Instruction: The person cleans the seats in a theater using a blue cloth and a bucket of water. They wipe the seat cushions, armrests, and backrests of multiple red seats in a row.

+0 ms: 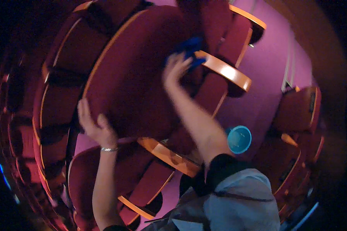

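My right hand [176,69] holds a crumpled blue cloth [192,47] near the back end of a glossy wooden armrest [227,70]. Hand and cloth are blurred. Before me stands a dark red upholstered backrest [133,72] of a theatre seat, with a wooden strip along its top edge. At the near upper corner of that backrest is my left hand [97,124], thumb apart from the fingers and nothing held; a silver bracelet circles its wrist. Below the backrest, the narrow red seat [211,89] is partly hidden by my right forearm.
A light blue bucket [239,139] stands on the purple floor [257,75], close to my right elbow. Another wooden armrest [170,156] lies nearer to me. Further rows of red seats [63,95] rise at the left, and more seats [295,109] stand at the right.
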Tool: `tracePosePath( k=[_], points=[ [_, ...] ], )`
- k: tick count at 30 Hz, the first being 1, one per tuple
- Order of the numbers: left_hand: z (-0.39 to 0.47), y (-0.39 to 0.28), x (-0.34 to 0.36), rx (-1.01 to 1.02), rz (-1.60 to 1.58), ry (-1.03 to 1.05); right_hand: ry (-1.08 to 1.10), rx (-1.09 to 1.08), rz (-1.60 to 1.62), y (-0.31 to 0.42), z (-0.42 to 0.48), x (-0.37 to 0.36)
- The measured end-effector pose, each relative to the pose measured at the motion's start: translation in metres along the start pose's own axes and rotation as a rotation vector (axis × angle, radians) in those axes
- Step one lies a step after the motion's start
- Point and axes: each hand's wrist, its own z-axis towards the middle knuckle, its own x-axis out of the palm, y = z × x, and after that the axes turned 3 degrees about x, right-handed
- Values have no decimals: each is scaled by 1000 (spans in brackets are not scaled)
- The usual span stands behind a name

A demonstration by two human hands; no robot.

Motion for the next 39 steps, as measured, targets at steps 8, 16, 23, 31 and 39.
tracePosePath(
  k=[8, 16, 23, 31, 39],
  points=[
    [1, 1, -8, 54, -23, 20, 572, -131, -570, -48, -122, -104],
    [7, -3, -4, 50, -63, -19, 252, -349, -374, 25, -6, -32],
    [5, 5, -15, 38, -31, -11, 906, 136, -599, -78, -154, -157],
    [9, -10, -12, -5, -49, 1, 253, -119, -336, -40, 41, -125],
    [1, -3, -3, -56, -16, -8, 623, 577, -534, -126, -105, -153]
  ],
)
